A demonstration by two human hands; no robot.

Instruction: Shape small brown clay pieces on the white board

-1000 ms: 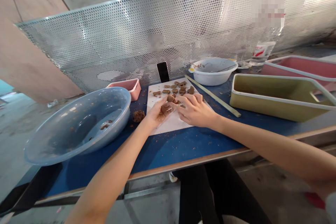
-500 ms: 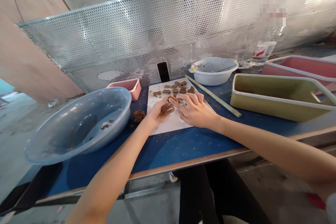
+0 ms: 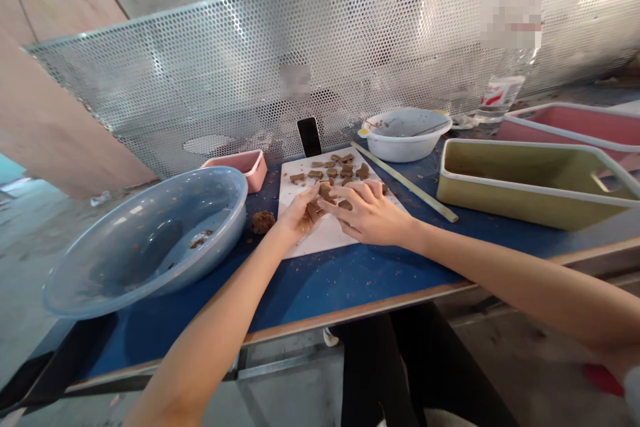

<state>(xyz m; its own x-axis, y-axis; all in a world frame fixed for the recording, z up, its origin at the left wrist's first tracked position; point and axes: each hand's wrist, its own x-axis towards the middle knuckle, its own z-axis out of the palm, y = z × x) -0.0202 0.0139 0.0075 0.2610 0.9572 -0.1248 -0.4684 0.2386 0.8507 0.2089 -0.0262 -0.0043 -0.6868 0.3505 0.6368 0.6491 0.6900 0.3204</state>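
My left hand [image 3: 303,213] has its fingers closed round a small brown piece that looks like clay or dough [image 3: 327,191]. Above the white board [image 3: 310,245], my right hand [image 3: 369,212] bends over the same piece, its fingertips touching it. Several shaped brown pieces [image 3: 332,173] lie on the far part of the board, a few of them like small bones. Beneath my right fingers shows another brown piece [image 3: 345,204]. A rough brown lump [image 3: 263,221] sits on the blue table left of the board.
A large blue basin [image 3: 150,233] stands left, with a pink container [image 3: 256,171] behind it. A phone [image 3: 310,137] leans upright behind the board. To the right are a pale stick [image 3: 407,183], a white basin [image 3: 407,143], an olive bin [image 3: 515,200] and a bottle [image 3: 500,97].
The brown piece between my hands has turned and shows more of its face. My right fingers have shifted slightly, uncovering another piece below. The view has moved a little.
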